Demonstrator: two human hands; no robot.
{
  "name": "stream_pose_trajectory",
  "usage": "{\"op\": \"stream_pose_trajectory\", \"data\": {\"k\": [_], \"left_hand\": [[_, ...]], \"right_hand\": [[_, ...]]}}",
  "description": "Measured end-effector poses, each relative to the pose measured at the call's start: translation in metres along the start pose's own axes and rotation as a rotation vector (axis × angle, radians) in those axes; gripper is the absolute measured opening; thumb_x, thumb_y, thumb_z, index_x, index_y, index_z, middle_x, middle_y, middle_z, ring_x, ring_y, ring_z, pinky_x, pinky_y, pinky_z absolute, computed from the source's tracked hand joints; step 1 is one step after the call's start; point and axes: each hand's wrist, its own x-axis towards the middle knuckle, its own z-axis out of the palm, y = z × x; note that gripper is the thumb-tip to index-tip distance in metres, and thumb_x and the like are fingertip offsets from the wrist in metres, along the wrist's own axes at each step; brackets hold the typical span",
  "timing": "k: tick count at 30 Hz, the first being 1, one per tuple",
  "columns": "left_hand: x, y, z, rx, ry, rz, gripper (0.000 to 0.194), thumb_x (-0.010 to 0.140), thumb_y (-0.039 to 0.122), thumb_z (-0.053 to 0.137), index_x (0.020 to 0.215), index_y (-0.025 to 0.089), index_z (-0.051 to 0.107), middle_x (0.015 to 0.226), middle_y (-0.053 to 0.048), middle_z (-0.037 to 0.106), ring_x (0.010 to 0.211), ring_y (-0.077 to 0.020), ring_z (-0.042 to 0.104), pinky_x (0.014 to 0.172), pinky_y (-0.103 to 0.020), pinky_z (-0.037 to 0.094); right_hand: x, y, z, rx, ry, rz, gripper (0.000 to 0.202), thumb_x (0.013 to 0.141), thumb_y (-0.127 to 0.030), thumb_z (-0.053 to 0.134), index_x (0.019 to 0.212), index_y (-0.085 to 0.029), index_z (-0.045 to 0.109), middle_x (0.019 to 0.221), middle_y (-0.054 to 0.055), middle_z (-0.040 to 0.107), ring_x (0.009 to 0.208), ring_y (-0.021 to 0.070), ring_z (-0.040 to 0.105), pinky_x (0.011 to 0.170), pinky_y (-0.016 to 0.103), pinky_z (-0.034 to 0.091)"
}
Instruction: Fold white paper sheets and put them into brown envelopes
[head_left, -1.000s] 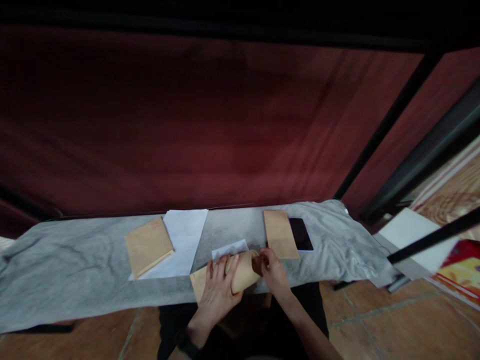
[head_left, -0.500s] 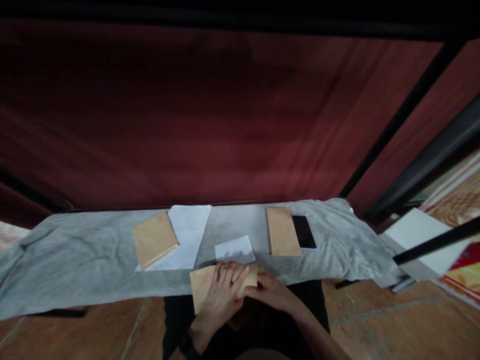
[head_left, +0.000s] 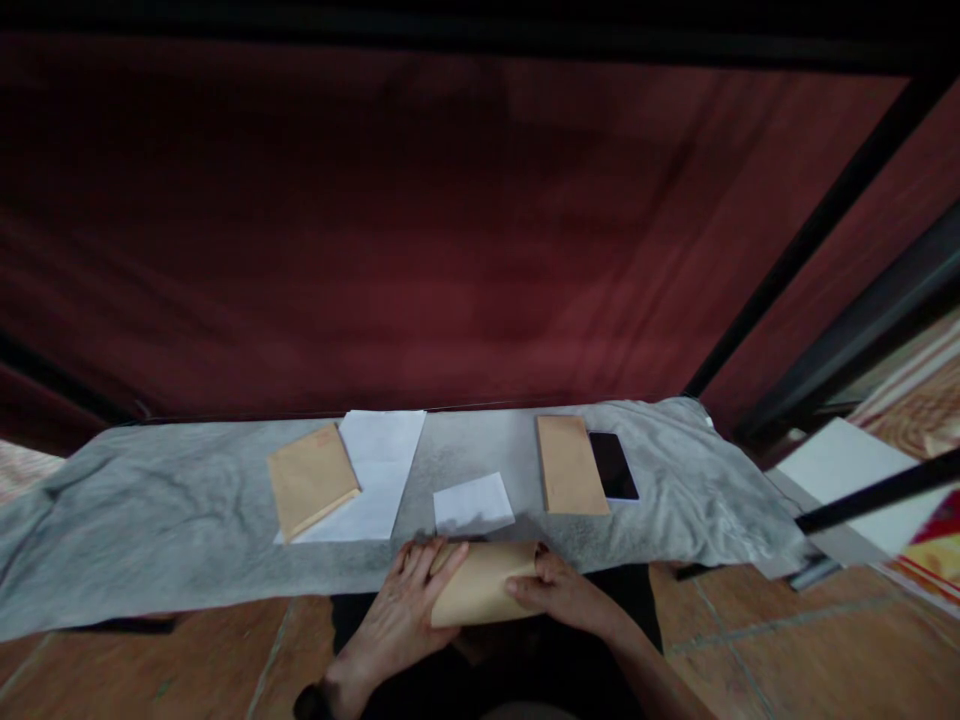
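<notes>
A brown paper envelope, curved and bulging, is held between both hands at the front edge of the cloth-covered table. My left hand grips its left end, thumb on top. My right hand pinches the right end, with the thumb on the upper face and the fingers partly hidden behind. A small white folded paper lies just beyond. To the left, a brown envelope rests partly over larger white sheets. A second brown envelope lies on the right, beside a dark-screened phone.
Grey cloth covers the narrow table, with wrinkles at both ends. A dark red panel rises behind it. At the far right are a black bar and a white board. Floor tiles show below.
My left hand has moved left and my right hand slightly right. The held envelope's left part is no longer spread flat; its curved face now shows between the hands.
</notes>
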Motion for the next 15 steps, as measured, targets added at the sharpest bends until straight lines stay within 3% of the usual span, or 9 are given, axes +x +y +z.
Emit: {"op": "stream_pose_trajectory", "data": {"k": [2,5,10,12,15], "left_hand": [[0.000,-0.001,-0.003,0.013,0.006,0.015,0.095,0.072,0.032,0.073,0.155,0.028,0.028,0.150,-0.013,0.047,0.135,-0.0344,0.045,0.116,-0.054,0.027],[0.003,0.003,-0.007,0.020,0.025,0.055,0.097,0.070,0.033,0.075,0.155,0.026,0.028,0.156,-0.015,0.037,0.142,-0.0371,0.036,0.119,-0.058,0.021],[0.004,-0.001,-0.003,0.014,0.093,0.001,0.091,0.074,0.026,0.068,0.155,0.023,0.025,0.143,-0.014,0.051,0.136,-0.0326,0.044,0.118,-0.054,0.025],[-0.002,-0.012,0.000,0.054,0.135,-0.078,0.089,0.077,0.026,0.065,0.156,0.023,0.023,0.138,-0.013,0.055,0.132,-0.0321,0.048,0.116,-0.053,0.027],[-0.018,-0.033,0.000,0.127,0.167,-0.221,0.092,0.077,0.031,0.065,0.156,0.021,0.020,0.136,-0.014,0.055,0.129,-0.0336,0.050,0.114,-0.053,0.028]], "right_hand": [[0.003,-0.001,0.001,0.020,-0.063,-0.030,0.027,0.076,-0.047,0.073,0.088,-0.023,0.077,0.089,0.003,0.070,0.088,0.0236,0.065,0.083,0.034,0.054],[0.008,-0.008,0.007,0.006,-0.043,-0.036,0.027,0.077,-0.049,0.072,0.084,-0.023,0.076,0.087,0.002,0.069,0.084,0.0218,0.064,0.078,0.031,0.053],[0.029,-0.019,0.020,-0.010,-0.126,-0.087,0.033,0.086,-0.052,0.062,0.078,-0.022,0.073,0.081,0.000,0.069,0.075,0.0184,0.062,0.069,0.027,0.050],[0.046,-0.018,0.018,0.021,-0.054,-0.109,0.040,0.093,-0.054,0.050,0.085,-0.023,0.073,0.083,0.001,0.069,0.077,0.0188,0.064,0.070,0.028,0.051],[0.077,-0.006,0.012,-0.145,0.240,-0.056,0.036,0.096,-0.047,0.045,0.098,-0.022,0.071,0.093,0.005,0.071,0.086,0.0207,0.067,0.076,0.031,0.052]]}}
